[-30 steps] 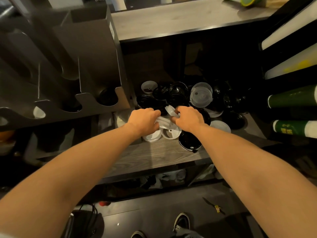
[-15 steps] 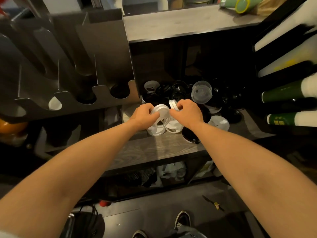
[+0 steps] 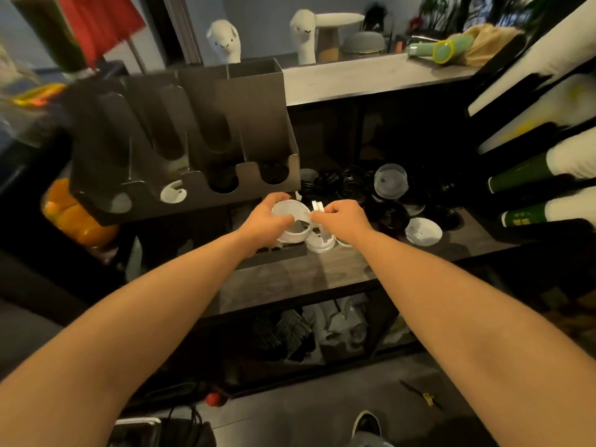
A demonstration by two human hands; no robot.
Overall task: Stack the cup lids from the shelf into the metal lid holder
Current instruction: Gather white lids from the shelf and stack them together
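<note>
My left hand point(image 3: 266, 221) grips a short stack of white cup lids point(image 3: 292, 221) just above the wooden shelf point(image 3: 290, 279). My right hand point(image 3: 345, 217) pinches another white lid point(image 3: 317, 206) held on edge beside that stack. The grey metal lid holder point(image 3: 193, 133) stands at the left with several slots; one white lid point(image 3: 173, 192) shows at a slot's mouth. More white lids point(image 3: 422, 232) and a heap of black lids point(image 3: 348, 185) lie on the shelf behind and to the right of my hands. A clear lid point(image 3: 391, 180) sits on top of the black ones.
A higher wooden counter point(image 3: 371, 79) runs above the shelf with two white llama figures point(image 3: 224, 40) behind it. Rolled sleeves of cups point(image 3: 532, 175) slant in at the right. An orange object point(image 3: 69, 214) sits below the holder. Bags fill the lower shelf point(image 3: 322, 327).
Both hands have lifted off the shelf with the white lids, and the left hand now holds them stacked. The camera has tilted up, showing the holder's top and the counter.
</note>
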